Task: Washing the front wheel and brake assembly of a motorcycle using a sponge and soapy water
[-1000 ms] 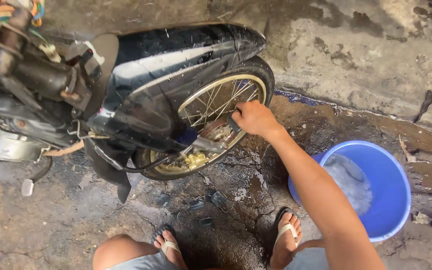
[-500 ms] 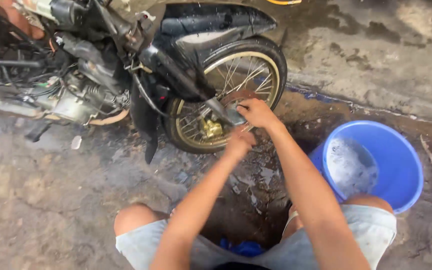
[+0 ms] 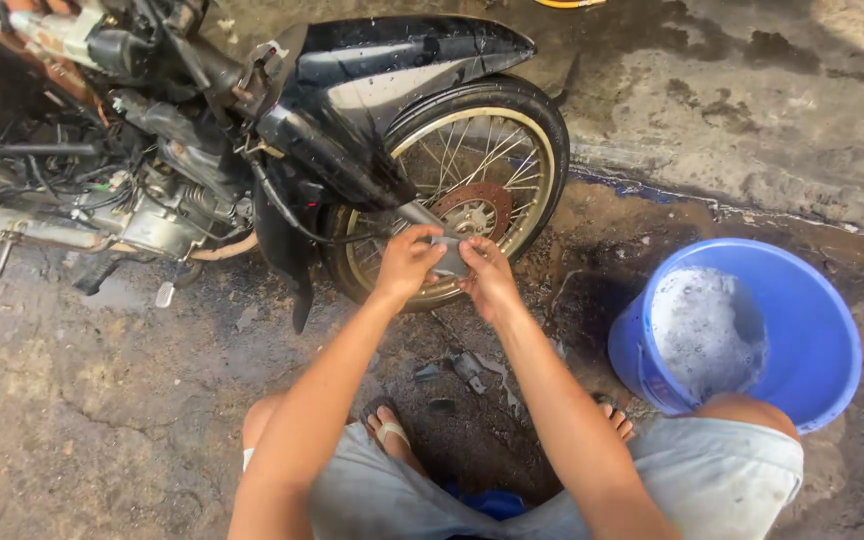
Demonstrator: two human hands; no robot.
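both arms stretched forward, left hand (image 3: 407, 262) and right hand (image 3: 489, 277) close together, fingers curled in a grip

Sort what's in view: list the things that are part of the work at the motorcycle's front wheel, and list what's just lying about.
In the work:
left hand and right hand, both on a grey part at the wheel
front wheel with its brake disc
blue bucket of foamy water, beside the right knee

Lying about:
small dark bits on the wet ground between the feet
yellow hose at the top edge
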